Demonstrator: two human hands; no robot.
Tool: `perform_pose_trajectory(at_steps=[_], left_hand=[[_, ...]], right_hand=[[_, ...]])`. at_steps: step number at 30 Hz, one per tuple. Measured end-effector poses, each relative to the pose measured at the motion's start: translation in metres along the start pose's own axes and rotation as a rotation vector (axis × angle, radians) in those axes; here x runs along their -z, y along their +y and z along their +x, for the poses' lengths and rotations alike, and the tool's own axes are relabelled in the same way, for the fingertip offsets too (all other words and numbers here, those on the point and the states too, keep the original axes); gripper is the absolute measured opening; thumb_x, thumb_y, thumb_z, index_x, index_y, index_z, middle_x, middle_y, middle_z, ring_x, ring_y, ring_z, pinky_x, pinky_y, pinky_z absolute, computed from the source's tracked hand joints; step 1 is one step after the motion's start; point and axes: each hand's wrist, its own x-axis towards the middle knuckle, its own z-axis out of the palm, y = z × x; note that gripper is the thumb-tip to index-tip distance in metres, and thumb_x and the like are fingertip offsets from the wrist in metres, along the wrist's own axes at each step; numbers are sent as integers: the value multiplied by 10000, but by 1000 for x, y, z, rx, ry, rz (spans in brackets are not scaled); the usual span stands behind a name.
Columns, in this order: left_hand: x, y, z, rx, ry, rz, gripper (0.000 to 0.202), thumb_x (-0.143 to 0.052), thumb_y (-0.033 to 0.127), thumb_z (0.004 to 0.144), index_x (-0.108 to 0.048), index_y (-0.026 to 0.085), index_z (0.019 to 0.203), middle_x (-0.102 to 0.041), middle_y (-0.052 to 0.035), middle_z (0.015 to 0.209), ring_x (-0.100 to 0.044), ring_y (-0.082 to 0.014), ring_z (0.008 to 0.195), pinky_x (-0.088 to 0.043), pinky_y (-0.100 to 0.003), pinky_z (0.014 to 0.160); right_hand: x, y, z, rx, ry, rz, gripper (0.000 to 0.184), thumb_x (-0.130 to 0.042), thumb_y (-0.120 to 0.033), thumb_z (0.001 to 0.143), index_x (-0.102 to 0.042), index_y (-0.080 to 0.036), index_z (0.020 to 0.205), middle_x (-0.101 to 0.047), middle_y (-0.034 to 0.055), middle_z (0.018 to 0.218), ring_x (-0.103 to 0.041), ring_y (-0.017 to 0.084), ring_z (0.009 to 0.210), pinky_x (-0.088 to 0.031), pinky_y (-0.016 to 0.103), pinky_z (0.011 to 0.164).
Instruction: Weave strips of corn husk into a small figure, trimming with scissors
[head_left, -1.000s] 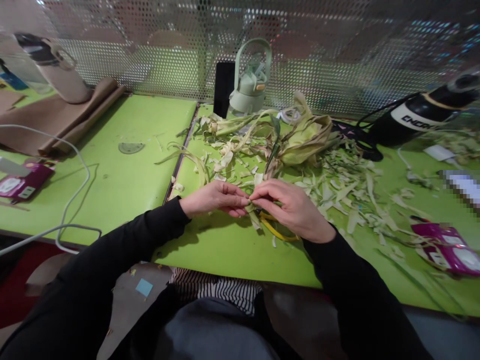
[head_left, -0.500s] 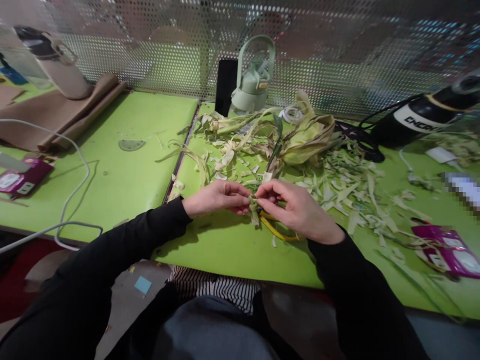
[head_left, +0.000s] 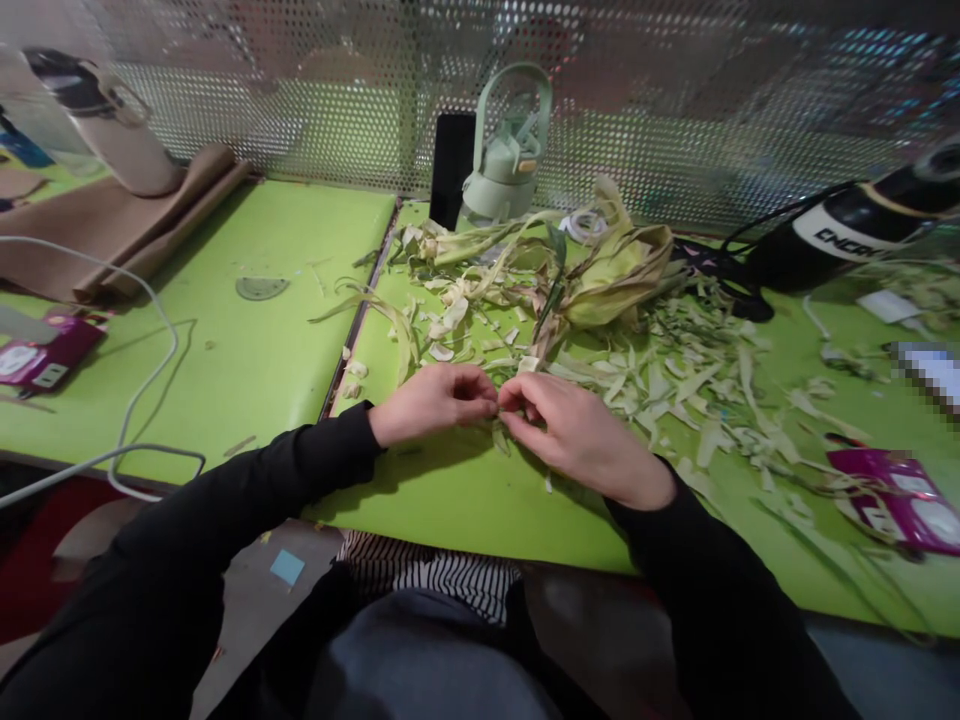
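Note:
My left hand point(head_left: 435, 400) and my right hand point(head_left: 577, 435) meet fingertip to fingertip over the green table point(head_left: 247, 360), near its front edge. Both pinch a small pale strip of corn husk point(head_left: 500, 432) between thumb and fingers; most of the strip is hidden by the fingers. Behind the hands lies a husked corn cob point(head_left: 611, 270) amid a scatter of husk scraps point(head_left: 675, 375). Black sleeves cover both arms.
A pale green water bottle point(head_left: 506, 150) and a black phone point(head_left: 450, 165) stand against the perforated metal screen. A black bottle point(head_left: 847, 230) lies at right, magenta packets point(head_left: 896, 495) at the right edge. A white cable point(head_left: 142, 390), brown paper point(head_left: 112, 225) and another bottle point(head_left: 112, 125) sit at left.
The hands have closed tighter together and dropped slightly toward the table. The yellow item seen under my right hand earlier is now covered by it.

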Motion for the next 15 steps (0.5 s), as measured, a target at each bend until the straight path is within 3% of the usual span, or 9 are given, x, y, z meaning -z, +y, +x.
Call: perform_pose_trajectory(at_steps=[4, 10, 15], left_hand=[[-2, -1, -3, -11, 33, 251, 80, -601, 145, 770, -622, 145, 847, -634, 9, 743, -550, -98, 665, -425, -230, 635], [-8, 9, -10, -62, 108, 633, 74, -569, 192, 779, -612, 159, 830, -632, -30, 751, -553, -147, 672, -439, -285, 665], [-15, 11, -14, -72, 84, 820, 161, -522, 198, 815, -589, 137, 948, -666, -85, 829, -620, -216, 734, -481, -342, 693]], right_hand=[[-7, 0, 0, 49, -33, -33, 92, -502, -106, 862, -506, -197, 866, -631, 44, 783, -576, 175, 693, -443, 292, 621], [-10, -2, 0, 42, -71, -57, 106, -493, -101, 866, -471, -203, 843, -606, 41, 765, -569, 178, 680, -440, 296, 631], [-12, -8, 0, -5, -101, -79, 125, -477, -114, 870, -423, -216, 821, -579, 38, 748, -545, 183, 665, -416, 302, 618]])
